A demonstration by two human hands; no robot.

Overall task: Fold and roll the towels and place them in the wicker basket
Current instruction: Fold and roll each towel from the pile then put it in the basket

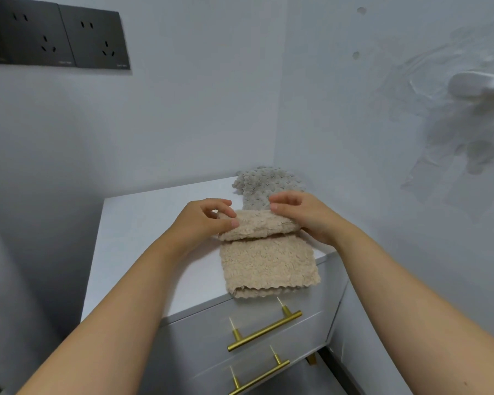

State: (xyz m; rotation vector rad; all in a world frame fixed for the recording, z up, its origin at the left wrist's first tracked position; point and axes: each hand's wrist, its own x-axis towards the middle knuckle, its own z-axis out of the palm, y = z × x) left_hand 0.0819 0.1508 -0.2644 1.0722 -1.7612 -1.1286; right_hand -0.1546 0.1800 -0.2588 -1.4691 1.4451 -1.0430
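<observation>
Beige towel (268, 263) lies as a folded strip on the white cabinet top (154, 238), long axis running far to near. Its near end hangs just over the front edge, above the drawers.

The far end is turned over into a short roll (257, 228). Left hand (203, 220) pinches the roll's left end, thumb on the near face and fingers curled over the top. Right hand (303, 215) does the same on the right end. Both are clamped on cloth, one per end. Likely reason: an even grip at both ends keeps the roll square to the strip so it doesn't cone. Rolling toward the near edge makes sense, since the flat part lies that way.

Grey towel (264, 185) sits loose in the far right corner, just behind the roll and touching or nearly touching it; can't tell which. Looks unfolded, so probably next in line.

Obstructions:
- Walls close in on the far and right sides, so there's little room behind the roll.
- The overhanging near end may drag or slip off the edge as the roll comes forward.
- Brass drawer handles (264, 332) are below the top and out of the way.
- Wall sockets (54, 35) upper left and a white fitting (474, 84) on the right wall are both well clear.

Wicker basket is not in view, so the drop-off spot is unknown.
</observation>
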